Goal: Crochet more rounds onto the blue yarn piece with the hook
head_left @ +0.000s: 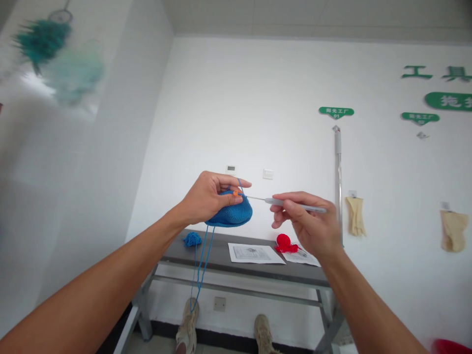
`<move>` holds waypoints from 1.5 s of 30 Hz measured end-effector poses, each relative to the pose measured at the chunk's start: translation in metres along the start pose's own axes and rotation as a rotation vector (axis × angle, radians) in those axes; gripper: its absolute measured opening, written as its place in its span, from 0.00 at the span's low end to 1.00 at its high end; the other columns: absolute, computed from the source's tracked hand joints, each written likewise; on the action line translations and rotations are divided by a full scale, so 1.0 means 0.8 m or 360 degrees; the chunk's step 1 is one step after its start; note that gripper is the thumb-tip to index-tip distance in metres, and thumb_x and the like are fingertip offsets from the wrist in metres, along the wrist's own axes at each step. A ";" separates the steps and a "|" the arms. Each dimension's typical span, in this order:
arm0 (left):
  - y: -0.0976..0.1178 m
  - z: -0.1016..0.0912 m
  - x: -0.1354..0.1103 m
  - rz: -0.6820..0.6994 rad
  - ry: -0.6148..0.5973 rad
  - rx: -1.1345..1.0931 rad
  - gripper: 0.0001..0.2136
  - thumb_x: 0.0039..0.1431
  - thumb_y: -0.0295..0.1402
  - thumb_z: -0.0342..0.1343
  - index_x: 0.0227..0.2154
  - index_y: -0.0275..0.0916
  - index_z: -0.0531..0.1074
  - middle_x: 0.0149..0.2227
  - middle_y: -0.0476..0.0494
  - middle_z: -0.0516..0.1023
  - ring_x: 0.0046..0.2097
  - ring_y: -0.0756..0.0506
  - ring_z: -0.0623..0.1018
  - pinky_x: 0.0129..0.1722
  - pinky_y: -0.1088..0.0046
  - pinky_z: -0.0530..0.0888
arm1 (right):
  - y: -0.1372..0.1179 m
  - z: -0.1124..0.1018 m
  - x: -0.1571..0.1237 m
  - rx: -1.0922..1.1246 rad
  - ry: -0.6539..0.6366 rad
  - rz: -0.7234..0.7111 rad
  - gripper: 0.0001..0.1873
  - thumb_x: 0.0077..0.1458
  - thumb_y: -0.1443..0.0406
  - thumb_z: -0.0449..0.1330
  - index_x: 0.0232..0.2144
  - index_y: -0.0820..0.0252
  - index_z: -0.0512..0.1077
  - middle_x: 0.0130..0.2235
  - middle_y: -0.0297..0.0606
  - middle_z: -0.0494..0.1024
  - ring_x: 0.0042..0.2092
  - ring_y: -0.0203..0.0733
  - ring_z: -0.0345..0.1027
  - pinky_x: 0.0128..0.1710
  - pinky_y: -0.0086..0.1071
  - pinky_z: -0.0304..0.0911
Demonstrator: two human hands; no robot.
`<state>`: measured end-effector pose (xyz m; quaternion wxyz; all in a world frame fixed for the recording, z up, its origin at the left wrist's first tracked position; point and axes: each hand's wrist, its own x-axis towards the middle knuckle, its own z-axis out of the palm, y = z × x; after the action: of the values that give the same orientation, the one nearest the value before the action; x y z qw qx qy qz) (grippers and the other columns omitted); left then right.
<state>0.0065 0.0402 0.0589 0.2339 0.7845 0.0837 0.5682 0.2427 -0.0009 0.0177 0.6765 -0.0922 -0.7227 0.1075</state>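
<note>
Raised above the table, my left hand [212, 196] pinches a rounded blue crochet piece [234, 214] at its upper edge. Its index finger is stretched out, with a strand of blue yarn [240, 185] over it. A small orange clip or marker [236, 193] sits by the thumb. My right hand [309, 216] grips a crochet hook [295, 204] by its grey handle, and the thin metal shaft points left to the edge of the blue piece. The tip is too small to make out among the stitches. Loose blue strands hang below the piece.
On the dark grey table [217, 255] lie a bundle of blue yarn [192, 239], a printed sheet [254, 253], and a red yarn ball [283, 241] beside another sheet [302, 256]. A metal pole [339, 182] and pale gloves [356, 216] hang on the wall behind.
</note>
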 end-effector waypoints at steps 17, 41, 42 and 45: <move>-0.027 0.068 -0.006 -0.0008 0.0505 -0.0478 0.23 0.46 0.28 0.75 0.48 0.34 0.85 0.30 0.49 0.83 0.32 0.48 0.79 0.35 0.72 0.74 | 0.051 0.079 -0.022 -0.0195 0.0800 -0.0306 0.08 0.65 0.62 0.66 0.42 0.59 0.83 0.32 0.37 0.84 0.25 0.36 0.77 0.26 0.33 0.79; 0.004 0.086 -0.048 -0.0107 0.0291 -0.1035 0.21 0.52 0.32 0.77 0.50 0.37 0.85 0.29 0.44 0.86 0.22 0.51 0.77 0.24 0.74 0.72 | 0.018 0.088 -0.060 0.0015 0.0716 -0.0412 0.10 0.66 0.63 0.67 0.48 0.46 0.85 0.41 0.38 0.86 0.26 0.34 0.77 0.29 0.33 0.78; 0.005 0.086 -0.049 -0.0096 0.0291 -0.1042 0.20 0.52 0.31 0.76 0.50 0.38 0.86 0.29 0.44 0.86 0.23 0.51 0.78 0.25 0.74 0.73 | 0.014 0.089 -0.059 0.0125 0.0720 -0.0383 0.09 0.65 0.61 0.68 0.46 0.47 0.86 0.40 0.37 0.86 0.26 0.34 0.76 0.29 0.32 0.78; 0.007 0.086 -0.051 -0.0071 0.0293 -0.1054 0.19 0.52 0.30 0.76 0.48 0.40 0.87 0.30 0.44 0.87 0.27 0.50 0.80 0.29 0.76 0.76 | 0.005 0.090 -0.056 0.0309 0.0713 -0.0350 0.08 0.62 0.60 0.70 0.44 0.49 0.87 0.36 0.38 0.87 0.27 0.35 0.76 0.27 0.30 0.78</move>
<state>0.0562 0.0008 0.0099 0.4796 0.6095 -0.0674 0.6277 0.1738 -0.0116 -0.0310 0.8328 0.0308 -0.5469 0.0791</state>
